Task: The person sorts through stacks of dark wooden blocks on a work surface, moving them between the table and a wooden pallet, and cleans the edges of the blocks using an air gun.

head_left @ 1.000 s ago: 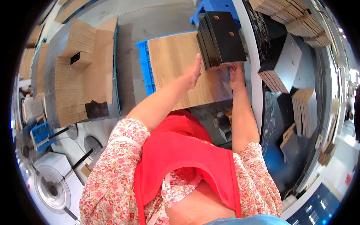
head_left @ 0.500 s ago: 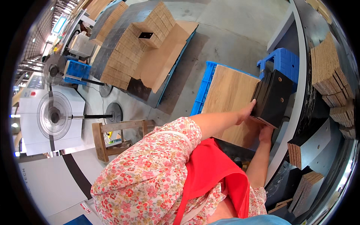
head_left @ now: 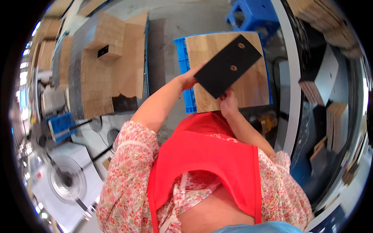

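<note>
A black rectangular board (head_left: 227, 64) with two round holes lies slantwise over a wood-grain panel (head_left: 248, 91). Earlier it showed as the top of a stack of several boards; from this angle the edges below it are hidden. My left hand (head_left: 189, 79) grips its left end, fingers partly hidden behind it. At the near corner my right hand (head_left: 229, 103) is closed on the stack, thumb at the edge. The wood-grain panel rests on a blue plastic crate (head_left: 182, 58).
To the right, a workbench edge (head_left: 292, 89) borders stacked chipboard pieces (head_left: 333, 122). A blue stool (head_left: 254, 15) stands beyond the crate. At left, a pallet carries stacked chipboard blocks (head_left: 93, 89) and a cardboard sheet (head_left: 134, 58). A standing fan (head_left: 68, 178) is at lower left.
Both hands have brought the black boards left from the bench side, over the wood-grain panel, and turned them. My view has swung right, so the pallet and fans sit farther left.
</note>
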`<state>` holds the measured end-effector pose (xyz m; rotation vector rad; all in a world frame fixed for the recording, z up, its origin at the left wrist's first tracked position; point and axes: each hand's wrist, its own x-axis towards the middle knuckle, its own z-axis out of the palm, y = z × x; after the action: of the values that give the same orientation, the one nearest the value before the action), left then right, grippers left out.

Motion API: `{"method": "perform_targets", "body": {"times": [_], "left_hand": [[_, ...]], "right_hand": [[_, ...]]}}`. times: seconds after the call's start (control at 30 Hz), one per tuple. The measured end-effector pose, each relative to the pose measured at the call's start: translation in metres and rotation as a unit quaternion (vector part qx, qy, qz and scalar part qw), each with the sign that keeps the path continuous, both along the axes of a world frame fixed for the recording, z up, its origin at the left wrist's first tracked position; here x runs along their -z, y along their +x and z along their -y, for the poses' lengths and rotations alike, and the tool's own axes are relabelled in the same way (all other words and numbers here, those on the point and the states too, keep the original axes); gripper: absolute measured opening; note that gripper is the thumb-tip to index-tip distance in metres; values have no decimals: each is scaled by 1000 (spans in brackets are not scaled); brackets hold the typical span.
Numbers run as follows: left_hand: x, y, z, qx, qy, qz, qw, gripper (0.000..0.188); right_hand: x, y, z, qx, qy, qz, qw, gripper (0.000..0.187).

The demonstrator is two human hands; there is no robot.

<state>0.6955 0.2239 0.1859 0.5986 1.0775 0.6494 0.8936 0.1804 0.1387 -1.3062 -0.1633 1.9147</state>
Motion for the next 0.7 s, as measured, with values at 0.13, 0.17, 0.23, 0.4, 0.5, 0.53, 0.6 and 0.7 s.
{"method": "perform_targets", "body": {"times": [0.13, 0.17, 0.23, 0.4, 0.5, 0.53, 0.6, 0.7], "left_hand": [[-25, -6, 3, -1, -33, 9, 999, 70], [-37, -4, 0, -9, -59, 3, 998, 71], [-66, 3, -4, -28, -106, -14, 994, 72], [-67, 8, -2, 54, -7, 10, 998, 59], [-53, 0, -4, 72, -35, -4, 997, 56], [-50, -4, -7, 73, -55, 0, 996, 56], [-45, -8, -16, 74, -96, 8, 993, 54], [-51, 11, -45, 34, -103, 29, 994, 48]], "right_hand": [[-24, -13, 2, 8, 9, 25, 1000, 45], [-29, -13, 2, 13, 7, 40, 999, 46], [-63, -22, 1, 51, 66, -60, 995, 53], [-62, -45, -19, 131, 27, -179, 975, 56], [-57, -43, -23, 122, -51, -153, 979, 59], [-54, -44, -23, 119, -34, -115, 986, 62], [-42, -47, -21, 112, -3, -37, 993, 68], [4, -40, -30, 82, 133, 26, 987, 72]]}}
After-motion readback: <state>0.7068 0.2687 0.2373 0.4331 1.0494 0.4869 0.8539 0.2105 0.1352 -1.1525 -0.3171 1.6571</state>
